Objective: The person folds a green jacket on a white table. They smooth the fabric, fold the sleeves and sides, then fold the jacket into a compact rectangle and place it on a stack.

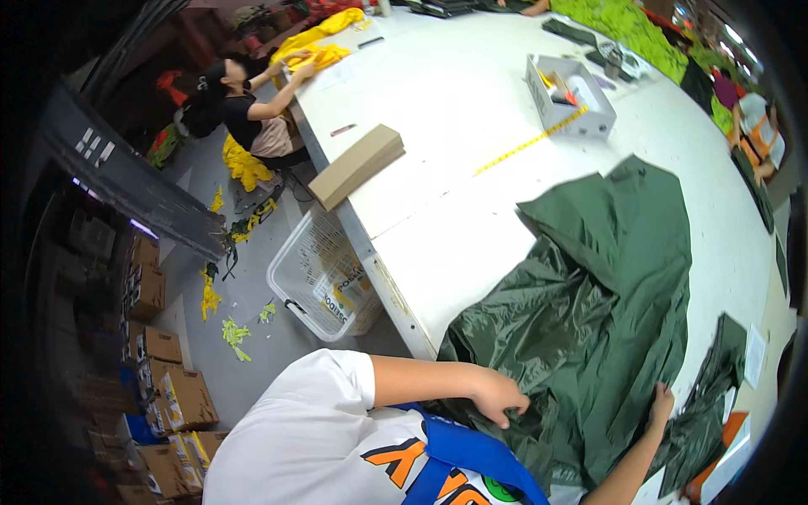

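A dark green garment, raincoat-like with a shiny inner side, lies spread and creased on the white table in front of me. My left hand is over its near left part, fingers curled and closed on a fold of the shiny fabric. At the garment's right edge, my right hand pinches the cloth between thumb and fingers. Right of that hand lies a second dark green piece, crumpled and shiny.
On the white table are a brown cardboard box, an open white box of tools, and a yellow tape measure. A white plastic basket stands beside the table. People work at the far left and far right.
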`<state>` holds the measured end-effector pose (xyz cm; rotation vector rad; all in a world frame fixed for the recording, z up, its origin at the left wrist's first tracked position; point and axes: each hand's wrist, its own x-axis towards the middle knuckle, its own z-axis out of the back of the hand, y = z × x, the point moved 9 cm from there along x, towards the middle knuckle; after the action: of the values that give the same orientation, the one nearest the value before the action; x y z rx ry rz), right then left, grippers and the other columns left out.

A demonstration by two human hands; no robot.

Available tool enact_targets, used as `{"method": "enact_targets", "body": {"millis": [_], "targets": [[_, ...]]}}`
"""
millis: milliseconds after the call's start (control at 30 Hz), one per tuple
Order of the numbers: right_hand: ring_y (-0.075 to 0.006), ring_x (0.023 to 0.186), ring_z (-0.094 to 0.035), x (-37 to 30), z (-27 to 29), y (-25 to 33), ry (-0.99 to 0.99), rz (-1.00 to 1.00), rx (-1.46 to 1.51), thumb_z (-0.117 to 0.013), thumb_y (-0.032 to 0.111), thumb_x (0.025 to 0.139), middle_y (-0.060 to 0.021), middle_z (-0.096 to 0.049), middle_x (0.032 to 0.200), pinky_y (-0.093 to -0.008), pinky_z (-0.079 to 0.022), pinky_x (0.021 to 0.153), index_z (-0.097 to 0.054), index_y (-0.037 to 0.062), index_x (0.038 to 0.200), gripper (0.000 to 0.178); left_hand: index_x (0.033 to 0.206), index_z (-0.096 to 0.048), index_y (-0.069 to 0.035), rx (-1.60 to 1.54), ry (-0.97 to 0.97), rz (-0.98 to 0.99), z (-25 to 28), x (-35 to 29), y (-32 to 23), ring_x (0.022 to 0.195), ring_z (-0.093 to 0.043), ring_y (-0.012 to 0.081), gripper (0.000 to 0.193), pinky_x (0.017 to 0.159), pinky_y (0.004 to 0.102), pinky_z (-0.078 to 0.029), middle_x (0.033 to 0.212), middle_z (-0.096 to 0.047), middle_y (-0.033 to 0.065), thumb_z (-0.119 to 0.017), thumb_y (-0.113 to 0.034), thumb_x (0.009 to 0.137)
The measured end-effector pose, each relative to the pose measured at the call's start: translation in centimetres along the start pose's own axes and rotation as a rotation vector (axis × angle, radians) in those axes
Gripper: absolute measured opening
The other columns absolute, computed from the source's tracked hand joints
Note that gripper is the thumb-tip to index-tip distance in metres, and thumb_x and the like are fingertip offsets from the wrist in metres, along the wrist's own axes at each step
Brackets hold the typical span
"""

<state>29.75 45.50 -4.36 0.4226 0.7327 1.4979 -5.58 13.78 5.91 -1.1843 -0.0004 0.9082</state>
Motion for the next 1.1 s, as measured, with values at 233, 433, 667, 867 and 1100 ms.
{"method": "enact_targets", "body": {"millis": [233, 433, 667, 867, 1100], "targets": [[-0.02, 0.097, -0.057, -4.4, 3.9, 13.3, -0.283, 0.428, 0.316, -0.049, 0.021, 0.097, -0.0082, -0.064, 0.101, -0.0322, -0.042, 0.089, -0.06, -0.0036, 0.109, 0.029, 0.127, -0.04, -0.006, -0.416, -0.56, -0.126, 8.9, 3.2, 0.0, 0.095, -0.062, 0.0274, 0.05, 0.079, 0.0367, -0.05, 0.121, -0.05, 0.0189, -0.064, -0.022, 0.085], [-0.0226, 0.096, -0.057, 2.2, 1.7, -0.7, -0.041, -0.109, 0.034, -0.045, 0.018, 0.097, -0.0122, -0.062, 0.106, -0.0322, -0.043, 0.088, -0.061, -0.0044, 0.106, 0.028, 0.131, -0.038, -0.007, -0.438, -0.463, -0.164, 7.2, 8.1, -2.0, 0.089, -0.061, 0.0231, 0.053, 0.076, 0.035, -0.049, 0.124, -0.047, 0.0186, -0.063, -0.022, 0.086], [-0.0305, 0.092, -0.06, -21.8, -6.6, 25.6, 0.184, 0.658, -0.204, -0.057, 0.004, 0.078, -0.0129, -0.064, 0.1, -0.0381, -0.047, 0.082, -0.065, 0.0023, 0.099, 0.022, 0.146, -0.015, -0.013, -1.17, -0.682, -0.137, 10.9, 7.6, 0.9, 0.108, -0.051, 0.0197, 0.09, 0.086, 0.0361, -0.046, 0.143, -0.03, 0.0189, -0.074, -0.027, 0.08], [-0.0363, 0.11, -0.055, -27.5, -10.9, 27.2, 0.683, 0.701, 0.129, -0.056, -0.004, 0.076, -0.0173, -0.058, 0.121, -0.0378, -0.045, 0.094, -0.062, 0.0023, 0.108, 0.034, 0.125, -0.041, -0.002, -1.373, -0.927, -0.105, 10.2, 8.9, 6.2, 0.095, -0.06, 0.0238, 0.044, 0.083, 0.037, -0.05, 0.111, -0.058, 0.0126, -0.062, -0.015, 0.088], [-0.0325, 0.109, -0.057, -15.8, -2.7, 18.8, -0.202, 0.316, -0.225, -0.068, 0.027, 0.082, -0.0181, -0.047, 0.133, -0.0384, -0.047, 0.088, -0.053, 0.0046, 0.125, 0.05, 0.131, -0.043, -0.003, -1.681, -0.719, -0.309, 10.6, 3.4, 5.2, 0.116, -0.052, 0.0244, 0.047, 0.099, 0.0409, -0.042, 0.127, -0.053, 0.0097, -0.046, -0.036, 0.098]]}}
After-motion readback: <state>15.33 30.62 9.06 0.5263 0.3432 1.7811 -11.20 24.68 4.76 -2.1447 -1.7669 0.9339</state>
